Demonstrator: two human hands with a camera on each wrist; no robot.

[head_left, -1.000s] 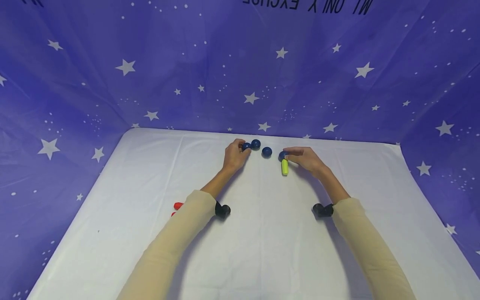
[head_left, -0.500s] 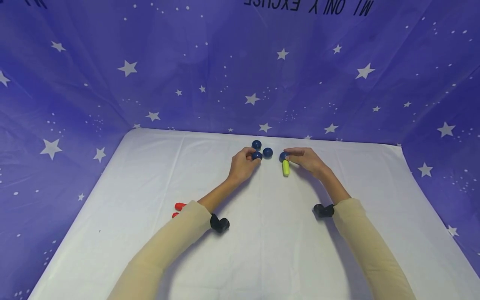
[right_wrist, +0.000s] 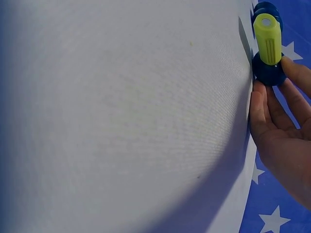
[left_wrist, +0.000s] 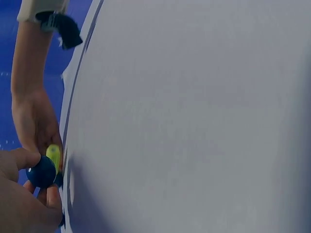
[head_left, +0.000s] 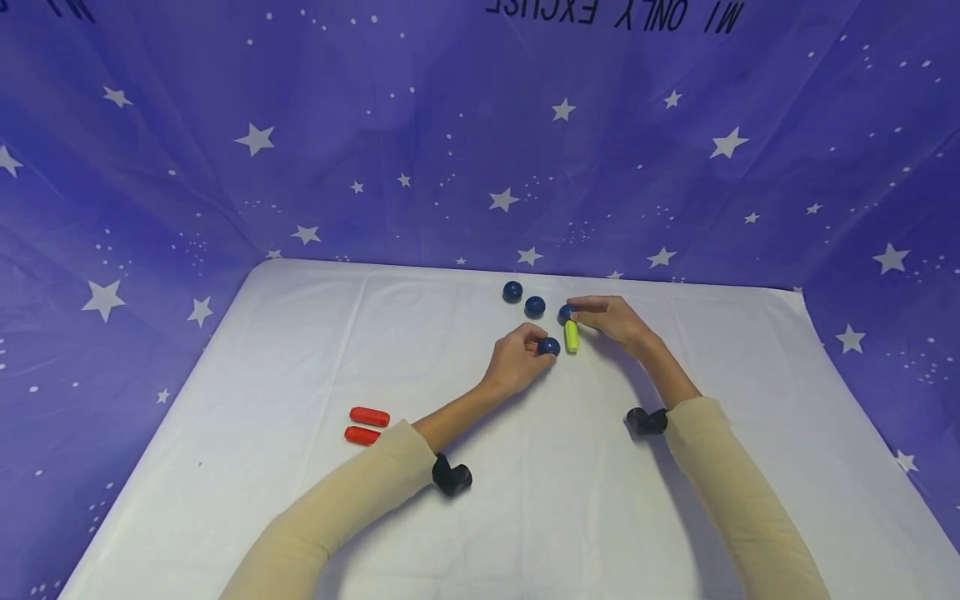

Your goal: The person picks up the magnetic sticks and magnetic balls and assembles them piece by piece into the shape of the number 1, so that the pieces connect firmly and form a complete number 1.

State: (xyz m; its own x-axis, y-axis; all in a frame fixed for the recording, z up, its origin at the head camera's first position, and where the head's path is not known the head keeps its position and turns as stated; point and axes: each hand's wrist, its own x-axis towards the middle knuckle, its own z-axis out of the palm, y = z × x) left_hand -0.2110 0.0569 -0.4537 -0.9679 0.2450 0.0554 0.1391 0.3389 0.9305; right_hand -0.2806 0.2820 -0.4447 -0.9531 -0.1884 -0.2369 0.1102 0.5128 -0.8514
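My left hand pinches a dark blue ball between thumb and fingers, near the free end of a short yellow-green rod. My right hand grips another blue ball by its side. The rod touches that ball and sticks out from it toward the near side. A small pale disc shows on the rod's free end in the right wrist view. In the left wrist view the held ball partly covers the rod. Whether the left ball touches the rod I cannot tell.
Two loose blue balls, one farther back and one nearer, lie by the far edge of the white-covered table. Two red rods lie left of my left forearm, one partly under the sleeve. A starry purple curtain stands behind.
My left hand has carried its blue ball from beside the loose balls rightward and nearer, to the rod's end. The red rods show more fully. My right hand stays almost still.
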